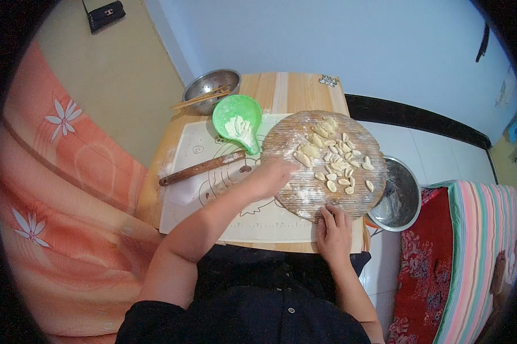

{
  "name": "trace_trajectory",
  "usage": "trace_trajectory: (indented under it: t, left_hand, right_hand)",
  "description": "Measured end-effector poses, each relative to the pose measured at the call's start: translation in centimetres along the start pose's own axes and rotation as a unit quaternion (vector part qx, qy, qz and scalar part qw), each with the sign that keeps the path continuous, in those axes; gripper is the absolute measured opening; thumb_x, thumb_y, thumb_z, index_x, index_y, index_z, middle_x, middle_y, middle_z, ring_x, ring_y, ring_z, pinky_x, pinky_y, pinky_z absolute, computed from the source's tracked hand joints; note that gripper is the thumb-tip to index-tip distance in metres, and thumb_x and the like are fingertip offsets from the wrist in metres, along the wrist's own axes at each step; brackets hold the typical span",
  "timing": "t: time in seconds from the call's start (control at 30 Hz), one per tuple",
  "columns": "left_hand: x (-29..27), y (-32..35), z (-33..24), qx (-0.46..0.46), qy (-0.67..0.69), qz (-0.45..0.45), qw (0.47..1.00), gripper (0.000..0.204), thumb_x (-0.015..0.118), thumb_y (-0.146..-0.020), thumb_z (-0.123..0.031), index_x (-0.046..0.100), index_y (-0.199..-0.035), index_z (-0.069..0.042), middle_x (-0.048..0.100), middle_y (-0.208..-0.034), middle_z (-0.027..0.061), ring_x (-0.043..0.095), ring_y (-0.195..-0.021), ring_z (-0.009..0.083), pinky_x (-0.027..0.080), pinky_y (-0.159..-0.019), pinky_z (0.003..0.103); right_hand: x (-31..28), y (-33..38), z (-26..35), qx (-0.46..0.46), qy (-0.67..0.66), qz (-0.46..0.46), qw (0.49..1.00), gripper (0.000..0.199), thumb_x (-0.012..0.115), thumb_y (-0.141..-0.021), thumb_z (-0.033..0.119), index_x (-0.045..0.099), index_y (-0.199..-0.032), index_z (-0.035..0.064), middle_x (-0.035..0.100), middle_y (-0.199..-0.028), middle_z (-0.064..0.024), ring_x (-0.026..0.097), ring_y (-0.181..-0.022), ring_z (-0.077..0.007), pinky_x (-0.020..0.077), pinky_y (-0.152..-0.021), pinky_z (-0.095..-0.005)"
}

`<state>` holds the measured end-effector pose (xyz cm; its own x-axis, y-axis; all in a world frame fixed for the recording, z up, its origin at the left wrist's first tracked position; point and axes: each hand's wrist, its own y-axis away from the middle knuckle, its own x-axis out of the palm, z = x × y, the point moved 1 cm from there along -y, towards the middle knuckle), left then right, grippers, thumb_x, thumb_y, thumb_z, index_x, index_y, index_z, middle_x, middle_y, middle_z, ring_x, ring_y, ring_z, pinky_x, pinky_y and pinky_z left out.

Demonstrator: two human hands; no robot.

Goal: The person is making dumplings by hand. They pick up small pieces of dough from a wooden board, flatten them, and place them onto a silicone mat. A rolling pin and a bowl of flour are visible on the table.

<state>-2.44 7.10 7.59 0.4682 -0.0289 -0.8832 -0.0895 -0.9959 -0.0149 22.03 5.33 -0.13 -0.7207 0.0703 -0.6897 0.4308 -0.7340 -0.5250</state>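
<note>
A round ridged board point(295, 135), dusted with flour, lies on the right part of a printed mat. Several folded dumplings point(310, 150) form a row on it, beside a cluster of small dough pieces point(338, 166). My left hand point(274, 179) reaches over the board's left edge; its fingers are blurred, and what they may hold cannot be made out. At the near edge, my right hand point(334, 232) has its fingers curled on the board's rim. A brown rolling pin point(202, 168) rests to the left, below a green scoop point(241, 109) with white flour in it.
Under everything stands a wooden table point(275, 92). A metal bowl point(212, 80) with chopsticks point(204, 98) across it sits at its far left corner. Another metal bowl point(404, 192) stands beyond the right edge. An orange curtain-like cloth point(92, 218) hangs at the left; striped bedding point(470, 241) lies right.
</note>
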Motion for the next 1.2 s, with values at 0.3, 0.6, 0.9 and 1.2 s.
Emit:
trace_trajectory:
  t: [0.3,0.6,0.9,1.2]
  left_hand:
    - [4.4,2.8,0.3,0.026,-0.032,-0.134,0.990,0.022,0.062,-0.086,-0.008,0.064,-0.108,-0.005,0.061,-0.104,0.0130,0.060,-0.102,0.0332,0.050,-0.086,0.043]
    - [6.0,1.9,-2.7,0.003,-0.008,-0.102,0.995,0.017,0.070,-0.086,-0.021,0.067,-0.101,-0.013,0.060,-0.108,0.0106,0.056,-0.106,0.0319,0.042,-0.095,0.044]
    - [8.5,1.4,-2.2,-0.115,-0.030,-0.141,0.983,0.047,0.076,-0.080,-0.036,0.058,-0.119,-0.016,0.038,-0.139,0.0198,0.029,-0.133,0.0389,0.016,-0.111,0.057]
    - [6.9,-0.8,0.1,-0.239,-0.008,-0.064,0.969,0.116,0.079,-0.073,-0.052,0.007,-0.158,-0.018,-0.001,-0.160,0.0250,0.000,-0.149,0.0433,0.004,-0.116,0.061]
  right_hand:
    - [-0.1,-0.1,0.1,-0.012,-0.003,-0.020,1.000,0.033,0.064,-0.084,0.005,0.063,-0.116,0.0017,0.060,-0.119,-0.0142,0.055,-0.111,-0.0357,0.0454,-0.097,-0.0455]
    - [0.0,-0.1,-0.1,-0.013,0.005,-0.019,1.000,0.031,0.064,-0.084,0.004,0.063,-0.115,0.0034,0.061,-0.118,-0.0131,0.056,-0.109,-0.0349,0.0459,-0.095,-0.0447]
    - [-0.1,-0.2,0.0,-0.003,-0.002,-0.007,1.000,0.033,0.064,-0.084,0.004,0.063,-0.116,0.0025,0.060,-0.120,-0.0142,0.055,-0.112,-0.0360,0.0452,-0.098,-0.0452]
    - [-0.3,-0.2,0.4,0.002,-0.004,-0.005,1.000,0.031,0.064,-0.085,0.005,0.063,-0.116,0.0027,0.061,-0.120,-0.0139,0.057,-0.110,-0.0355,0.0465,-0.096,-0.0445]
